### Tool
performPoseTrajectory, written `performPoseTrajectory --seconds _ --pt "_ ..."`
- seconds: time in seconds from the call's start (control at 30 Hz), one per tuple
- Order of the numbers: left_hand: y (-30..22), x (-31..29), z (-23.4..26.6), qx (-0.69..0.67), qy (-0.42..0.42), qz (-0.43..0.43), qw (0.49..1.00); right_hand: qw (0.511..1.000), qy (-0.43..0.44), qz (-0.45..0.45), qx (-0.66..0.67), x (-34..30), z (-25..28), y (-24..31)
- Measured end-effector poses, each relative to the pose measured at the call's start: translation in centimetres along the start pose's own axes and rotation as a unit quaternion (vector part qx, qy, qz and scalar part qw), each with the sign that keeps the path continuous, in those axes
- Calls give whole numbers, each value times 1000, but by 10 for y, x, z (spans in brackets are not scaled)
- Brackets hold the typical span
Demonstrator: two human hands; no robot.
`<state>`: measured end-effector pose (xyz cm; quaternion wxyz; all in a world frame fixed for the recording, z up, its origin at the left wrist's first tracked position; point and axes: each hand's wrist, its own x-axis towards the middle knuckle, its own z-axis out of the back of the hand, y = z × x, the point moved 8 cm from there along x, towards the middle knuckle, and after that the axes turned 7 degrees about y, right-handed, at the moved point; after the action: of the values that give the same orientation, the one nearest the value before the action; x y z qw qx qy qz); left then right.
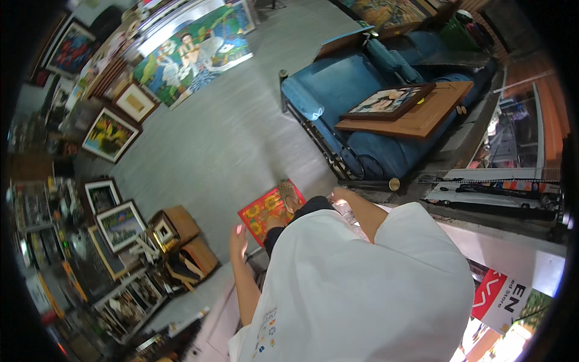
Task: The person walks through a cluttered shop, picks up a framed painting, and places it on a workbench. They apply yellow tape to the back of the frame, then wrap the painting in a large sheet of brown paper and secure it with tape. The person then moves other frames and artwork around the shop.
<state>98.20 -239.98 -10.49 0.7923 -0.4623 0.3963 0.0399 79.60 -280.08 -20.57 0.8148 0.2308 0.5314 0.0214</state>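
Observation:
My left hand [238, 242] hangs at my side, away from any object, with its fingers loosely extended and nothing visible in them. On the other side, my right hand [341, 195] is beside my dark shorts [316, 206]; its fingers are too small and foreshortened to make out. Between the hands, a tan clog [289, 196] on my foot rests on a red mat [253, 211] with yellow flowers. The mat lies on the grey floor [223, 142].
A blue sofa [338, 78] at the right carries a brown wooden panel [416, 120] and a framed picture [386, 101]. Framed paintings [111, 134] lean along the left, near a cardboard box [180, 222]. A large colourful painting [193, 57] stands at the far side.

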Motion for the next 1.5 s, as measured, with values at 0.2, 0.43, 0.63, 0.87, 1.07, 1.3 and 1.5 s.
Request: performPoseTrajectory --seconds 0.2,0.43,0.63,0.87,1.07,1.3,1.5 --pt "119 -3 66 -208 -4 240 948 795 -326 -75 507 10 135 -35" --pt "64 113 114 -23 128 251 959 826 -321 -131 444 55 215 -30" --pt "-111 321 200 -60 76 187 978 882 -183 -114 420 108 250 -10" --pt "-305 502 274 -6 55 18 998 731 -415 -158 518 95 440 -8" --pt "-415 578 219 78 155 19 985 530 -612 -283 515 49 518 -188" --pt "-398 575 231 181 105 194 958 314 -643 -422 557 -23 600 -440" --pt "-478 527 217 302 224 178 909 343 -523 -460 630 32 635 -555"
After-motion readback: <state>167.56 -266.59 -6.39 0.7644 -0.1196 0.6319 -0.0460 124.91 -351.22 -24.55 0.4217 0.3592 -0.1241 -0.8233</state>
